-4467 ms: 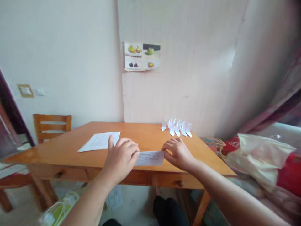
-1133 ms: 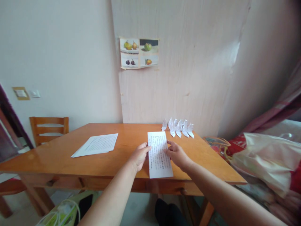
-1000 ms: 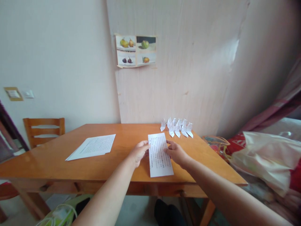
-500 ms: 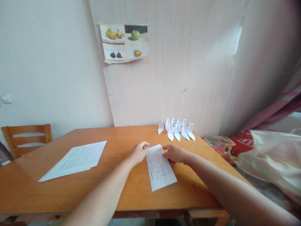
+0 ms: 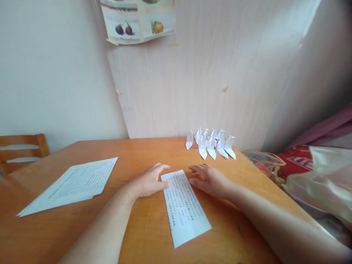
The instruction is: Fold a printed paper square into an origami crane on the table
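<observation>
A folded sheet of printed paper (image 5: 184, 209) lies flat on the wooden table in front of me, its long side running away from me. At its far left corner is my left hand (image 5: 152, 180), fingers apart, the thumb reaching over the paper's left edge. Whether that thumb presses on the paper I cannot tell. My right hand (image 5: 210, 180) is beside the far right edge with its fingers spread and curved, holding nothing. Further back stand several folded white paper figures (image 5: 211, 146) with pointed tips, grouped close together.
On the left of the table (image 5: 132, 220) lies a stack of printed sheets (image 5: 79, 179). A wooden chair (image 5: 24, 146) stands beyond the left edge. Past the right edge are an orange-rimmed mesh basket (image 5: 265, 161), a red bag (image 5: 295, 161) and a pale plastic bag (image 5: 324, 183).
Both hands have opened and drawn apart from the paper's far end. The view has tilted down and come closer, so the fruit picture sits higher.
</observation>
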The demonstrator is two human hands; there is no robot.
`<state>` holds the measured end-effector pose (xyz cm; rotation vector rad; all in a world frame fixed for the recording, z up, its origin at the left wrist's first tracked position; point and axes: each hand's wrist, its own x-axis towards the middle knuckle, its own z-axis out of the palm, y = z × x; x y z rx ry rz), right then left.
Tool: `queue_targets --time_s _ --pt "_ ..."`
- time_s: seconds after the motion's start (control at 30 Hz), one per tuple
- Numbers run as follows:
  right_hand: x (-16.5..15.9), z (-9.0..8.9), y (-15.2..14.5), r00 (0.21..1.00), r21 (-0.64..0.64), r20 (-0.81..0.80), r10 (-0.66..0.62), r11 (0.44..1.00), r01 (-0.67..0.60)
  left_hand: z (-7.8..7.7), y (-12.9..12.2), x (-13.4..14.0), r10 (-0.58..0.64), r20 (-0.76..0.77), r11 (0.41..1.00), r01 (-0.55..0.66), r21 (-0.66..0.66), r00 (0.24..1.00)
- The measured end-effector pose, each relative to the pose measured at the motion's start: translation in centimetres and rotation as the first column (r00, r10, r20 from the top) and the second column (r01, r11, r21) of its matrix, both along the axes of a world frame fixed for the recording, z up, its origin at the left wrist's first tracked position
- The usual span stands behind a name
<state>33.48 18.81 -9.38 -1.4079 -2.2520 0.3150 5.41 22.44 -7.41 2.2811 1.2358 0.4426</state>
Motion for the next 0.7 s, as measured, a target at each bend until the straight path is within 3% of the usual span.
queue_targets --time_s 0.1,0.2,0.5,0.7 --pt "-0.5 0.0 -0.8 0.994 0.006 0.073 0.082 0.997 -0.082 0.8 -0.7 0.2 -0.095 -0.133 0.995 0.097 0.007 0.987" --pt "-1.0 -0.2 -0.9 0.985 -0.048 0.117 0.124 0.992 -0.119 0.7 -1.1 0.4 -0.109 -0.183 0.994 0.113 0.011 0.977" --pt "-1.3 -0.9 -0.4 0.966 -0.119 0.188 0.179 0.98 -0.159 0.1 -1.1 0.7 -0.112 -0.194 0.993 0.119 0.024 0.974" --pt "-1.6 -0.7 -0.7 0.964 -0.097 0.192 0.187 0.98 -0.171 0.3 -1.2 0.8 -0.092 -0.194 0.996 0.093 -0.003 0.977"
